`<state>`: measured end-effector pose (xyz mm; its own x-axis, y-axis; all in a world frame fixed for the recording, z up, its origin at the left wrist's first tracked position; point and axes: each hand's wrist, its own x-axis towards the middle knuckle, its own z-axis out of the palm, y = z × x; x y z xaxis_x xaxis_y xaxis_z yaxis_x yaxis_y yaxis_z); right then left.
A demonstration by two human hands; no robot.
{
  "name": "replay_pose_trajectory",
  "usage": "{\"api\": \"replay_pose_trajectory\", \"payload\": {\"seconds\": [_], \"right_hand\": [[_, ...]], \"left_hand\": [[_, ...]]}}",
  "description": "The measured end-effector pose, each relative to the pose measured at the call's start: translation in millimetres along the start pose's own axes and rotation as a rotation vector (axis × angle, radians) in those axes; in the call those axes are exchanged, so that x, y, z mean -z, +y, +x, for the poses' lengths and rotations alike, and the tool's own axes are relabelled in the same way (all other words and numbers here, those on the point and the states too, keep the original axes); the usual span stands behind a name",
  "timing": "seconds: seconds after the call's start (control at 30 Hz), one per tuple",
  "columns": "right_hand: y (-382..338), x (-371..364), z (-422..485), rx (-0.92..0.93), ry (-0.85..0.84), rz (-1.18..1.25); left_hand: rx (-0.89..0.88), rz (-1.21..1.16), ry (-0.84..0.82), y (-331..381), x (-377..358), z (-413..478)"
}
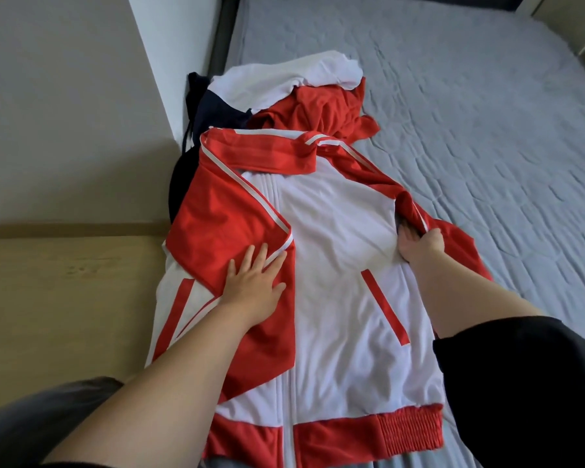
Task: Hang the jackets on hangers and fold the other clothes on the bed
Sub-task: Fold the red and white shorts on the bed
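A red and white track jacket (335,298) lies flat, front up, on the near left part of the grey bed (470,113). Its left red sleeve is folded in over the chest. My left hand (254,282) presses flat on that folded sleeve with straight fingers. My right hand (419,243) grips the red right sleeve at its white stripe, near the armpit. Beyond the collar lies a pile of clothes: a crumpled red garment (325,109), a white one (277,79) on top, and a dark navy one (210,106) at the bed's left edge.
The bed's left edge meets a wooden floor (65,298) and a white wall (65,96). A dark bed frame (222,32) runs along the far left side. The quilted grey cover stretches far to the right.
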<state>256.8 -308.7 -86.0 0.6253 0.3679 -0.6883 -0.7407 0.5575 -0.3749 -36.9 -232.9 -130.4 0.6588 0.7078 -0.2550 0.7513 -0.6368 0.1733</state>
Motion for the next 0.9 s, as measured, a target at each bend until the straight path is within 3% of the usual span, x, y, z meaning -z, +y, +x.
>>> {"api": "replay_pose_trajectory", "payload": {"seconds": [0.13, 0.23, 0.3, 0.4, 0.47, 0.5, 0.53, 0.57, 0.63, 0.7, 0.73, 0.8, 0.9], "right_hand": [[2.9, -7.3, 3.8, 0.087, 0.039, -0.146], [7.5, -19.1, -1.4, 0.312, 0.198, -0.681], [14.1, -29.7, -1.9, 0.517, 0.288, -1.033], [31.8, -32.4, -34.3, 0.671, 0.095, -1.126], [57.0, -14.0, -62.2, 0.771, -0.057, -1.591], [68.6, 3.1, -62.6, 0.683, -0.129, -1.802], [78.5, 13.7, -68.1, 0.512, -0.132, -1.762], [84.6, 31.4, -74.0, 0.434, -0.292, -1.797], [85.5, 61.7, -86.6, 0.520, -0.566, -1.880], [85.1, 80.6, -90.7, 0.702, -0.609, -1.785], [85.8, 82.2, -93.0, 0.657, -0.494, -1.660], [80.3, 71.9, -91.9, 0.381, -0.275, -1.194], [57.7, 44.7, -90.8, -0.098, -0.183, -0.358]], "left_hand": [[0.003, -0.046, -0.020, -2.4, -1.1, 3.2], [0.010, -0.103, -0.028, -1.8, 2.1, 5.2], [0.035, -0.276, -0.022, -2.1, 9.7, 9.5], [0.138, -0.863, 0.038, -3.8, 26.1, 14.0], [0.273, -1.279, 0.096, -6.6, 37.3, 10.8], [0.335, -1.453, 0.120, -9.2, 43.2, 8.9], [0.384, -1.610, 0.134, -12.6, 48.3, 7.3], [0.419, -1.731, 0.131, -16.1, 52.7, 5.7], [0.463, -1.821, 0.088, -21.5, 58.6, 1.3], [0.485, -1.788, 0.055, -19.1, 61.1, -1.8], [0.477, -1.740, 0.042, -15.0, 61.2, -2.7], [0.435, -1.633, 0.026, -3.7, 61.2, -3.0], [0.342, -1.357, 0.107, 6.4, 59.3, -7.8]]}}
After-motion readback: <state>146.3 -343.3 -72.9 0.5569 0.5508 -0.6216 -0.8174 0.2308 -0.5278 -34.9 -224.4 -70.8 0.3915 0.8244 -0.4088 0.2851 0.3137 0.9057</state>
